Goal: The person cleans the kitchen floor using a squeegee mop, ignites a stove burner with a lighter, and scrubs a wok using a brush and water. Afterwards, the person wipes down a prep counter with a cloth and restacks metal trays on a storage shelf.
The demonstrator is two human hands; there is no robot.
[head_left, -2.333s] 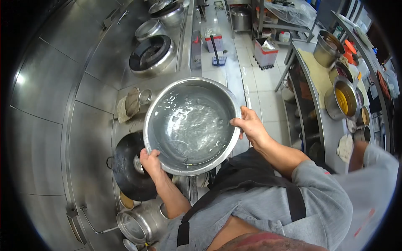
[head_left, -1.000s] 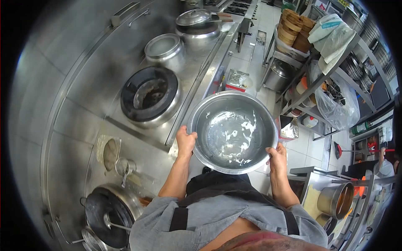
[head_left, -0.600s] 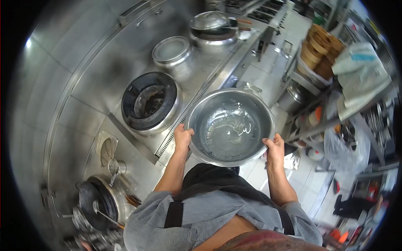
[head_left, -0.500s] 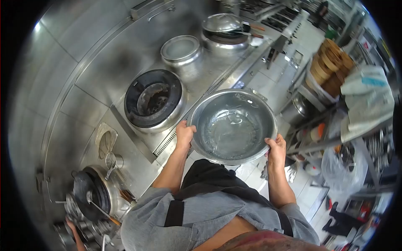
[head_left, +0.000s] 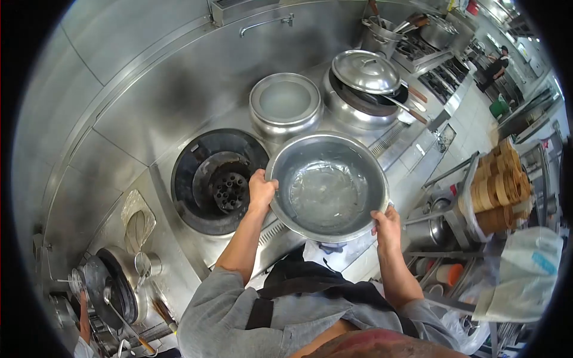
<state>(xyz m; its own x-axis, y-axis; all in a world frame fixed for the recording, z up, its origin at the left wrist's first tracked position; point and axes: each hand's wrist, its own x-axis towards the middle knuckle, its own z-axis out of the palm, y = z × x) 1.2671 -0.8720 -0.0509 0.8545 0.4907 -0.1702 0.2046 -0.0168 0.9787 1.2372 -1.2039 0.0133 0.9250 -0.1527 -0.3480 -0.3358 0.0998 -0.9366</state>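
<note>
In front of my body I hold a large round metal basin [head_left: 373,179] at about waist height. Something clear and shiny, water or thin film, covers its bottom; I cannot tell which. My left hand [head_left: 261,190] is closed on the left rim, thumb on top. On the opposite side my right hand [head_left: 387,228] grips the rim the same way. Just left of the basin is a black wok burner ring [head_left: 185,185] with a round grate inside. Behind it stands a wide metal pot [head_left: 283,126] with a greyish surface within its rim.
A domed lid [head_left: 365,71] covers a wok at the back right. A wall tap [head_left: 267,25] juts out behind. To my right stands a rack with bamboo steamers [head_left: 498,188]. At lower left are a wok [head_left: 98,286] and another person's forearm [head_left: 85,316]. A distant person [head_left: 498,68] stands far right.
The view has turned, so the stove appears larger and more of the far kitchen shows. The basin, still in both hands, is now nearer the metal pot and overlaps the stove edge more.
</note>
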